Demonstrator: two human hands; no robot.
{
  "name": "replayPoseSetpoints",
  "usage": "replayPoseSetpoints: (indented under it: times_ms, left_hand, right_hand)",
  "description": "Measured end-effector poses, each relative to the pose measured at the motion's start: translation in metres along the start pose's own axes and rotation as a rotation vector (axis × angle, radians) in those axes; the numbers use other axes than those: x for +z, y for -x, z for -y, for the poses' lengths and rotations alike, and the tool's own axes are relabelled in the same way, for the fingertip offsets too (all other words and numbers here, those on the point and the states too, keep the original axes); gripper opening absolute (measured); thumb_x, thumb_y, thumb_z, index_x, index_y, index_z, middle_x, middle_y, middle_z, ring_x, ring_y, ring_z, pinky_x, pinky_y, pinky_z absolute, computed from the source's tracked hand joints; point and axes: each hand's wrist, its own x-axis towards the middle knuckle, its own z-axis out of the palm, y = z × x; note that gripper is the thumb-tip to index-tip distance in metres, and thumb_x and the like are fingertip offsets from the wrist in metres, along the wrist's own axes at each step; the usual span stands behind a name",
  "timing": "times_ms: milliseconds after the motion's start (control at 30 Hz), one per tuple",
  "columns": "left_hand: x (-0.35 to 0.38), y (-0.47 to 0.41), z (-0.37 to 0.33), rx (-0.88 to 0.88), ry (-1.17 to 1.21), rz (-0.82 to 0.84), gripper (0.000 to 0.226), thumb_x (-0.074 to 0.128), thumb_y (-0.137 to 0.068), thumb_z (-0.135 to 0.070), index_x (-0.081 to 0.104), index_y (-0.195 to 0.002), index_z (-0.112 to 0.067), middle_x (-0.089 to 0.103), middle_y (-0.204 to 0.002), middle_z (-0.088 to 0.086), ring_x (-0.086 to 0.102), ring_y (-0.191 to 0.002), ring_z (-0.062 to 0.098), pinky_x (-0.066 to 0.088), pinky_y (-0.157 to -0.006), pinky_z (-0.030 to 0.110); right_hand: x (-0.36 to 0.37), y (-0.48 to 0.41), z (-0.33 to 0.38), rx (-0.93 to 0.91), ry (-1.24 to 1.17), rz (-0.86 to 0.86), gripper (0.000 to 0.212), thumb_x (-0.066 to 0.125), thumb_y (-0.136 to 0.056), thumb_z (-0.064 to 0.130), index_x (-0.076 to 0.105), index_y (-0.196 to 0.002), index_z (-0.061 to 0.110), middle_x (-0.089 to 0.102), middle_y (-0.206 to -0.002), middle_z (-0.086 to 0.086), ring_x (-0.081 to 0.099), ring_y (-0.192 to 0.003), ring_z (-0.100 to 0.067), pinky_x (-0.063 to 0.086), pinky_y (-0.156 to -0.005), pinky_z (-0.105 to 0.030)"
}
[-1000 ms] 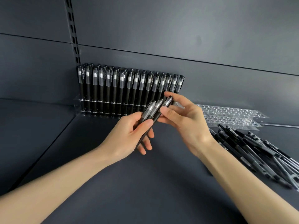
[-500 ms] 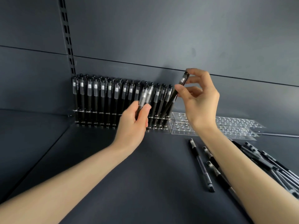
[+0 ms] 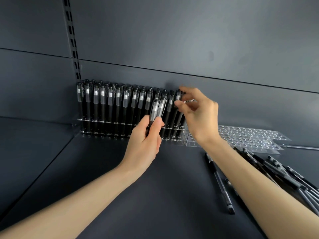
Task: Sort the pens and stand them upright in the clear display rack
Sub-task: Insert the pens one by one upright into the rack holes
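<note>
L hand [image 3: 145, 142]: centre of frame, fingers curled, thumb in front. It grips two pens [image 3: 158, 107] by their lower barrels.
Two pens: black w/ clear caps, caps up, side by side, tilted slightly right. They are held in front of the right part of the row, not in the rack.
R hand [image 3: 200, 114]: right of centre, up at the level of the row's caps. Thumb & index are curled narrow and pinch the cap of the end pen [image 3: 177, 100]. Other fingers are loosely bent behind. This spot is motion-blurred.
End pen: last on the right of the row, near upright, lower end down in the rack.
Row of pens [image 3: 110, 104]: black, clear caps up, standing upright close together, from left-centre of frame to the R hand. More caps show behind the front line.
Clear display rack [image 3: 103, 133]: acrylic, on the shelf against the back panel. It holds the row.
Clear hole-plates [image 3: 250, 138]: just right of the filled rack, lying low, no pens in them. Can't tell if joined to the rack.
Loose pens [image 3: 284, 175]: heap lying flat at the right edge, partly behind the R forearm.
Single pen [image 3: 220, 183]: lies flat, lower right, apart from the heap.
Shelf [image 3: 155, 195]: dark grey, under everything.
Back panel [image 3: 189, 40]: dark grey, w/ a slotted upright [image 3: 72, 40] at upper left.
</note>
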Motion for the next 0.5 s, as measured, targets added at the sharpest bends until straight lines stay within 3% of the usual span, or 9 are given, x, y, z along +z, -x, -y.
replayPoseSetpoints:
  times_ms: [100,300,500]
  left_hand:
    - [-0.002,-0.001,0.0,0.017,-0.013,-0.014,0.032,0.044,-0.098,-0.038,0.054,-0.096,-0.007,0.038,-0.052,0.002,0.031,-0.039,0.007,0.027,-0.037,0.014]
    - [-0.004,-0.001,0.002,0.027,-0.046,-0.011,0.032,0.044,-0.097,-0.038,0.054,-0.094,-0.007,0.036,-0.054,0.003,0.029,-0.042,0.007,0.027,-0.038,0.014]
    - [-0.005,-0.002,0.001,-0.018,-0.037,-0.001,0.03,0.044,-0.097,-0.038,0.056,-0.094,-0.01,0.038,-0.056,0.006,0.028,-0.038,0.006,0.027,-0.036,0.015]
  right_hand:
    - [0.0,0.003,-0.002,-0.002,0.051,0.038,0.03,0.067,-0.087,0.009,0.066,-0.116,0.017,0.067,-0.084,-0.004,0.061,-0.071,-0.018,0.05,-0.07,-0.02]
    - [-0.007,0.0,-0.005,0.054,0.104,0.058,0.025,0.066,-0.086,0.006,0.064,-0.11,0.016,0.06,-0.073,0.019,0.057,-0.071,-0.002,0.04,-0.061,-0.003]
    - [-0.01,0.003,0.0,0.053,0.185,0.082,0.022,0.066,-0.087,0.011,0.064,-0.108,0.019,0.06,-0.071,0.018,0.057,-0.064,-0.008,0.047,-0.065,-0.022]
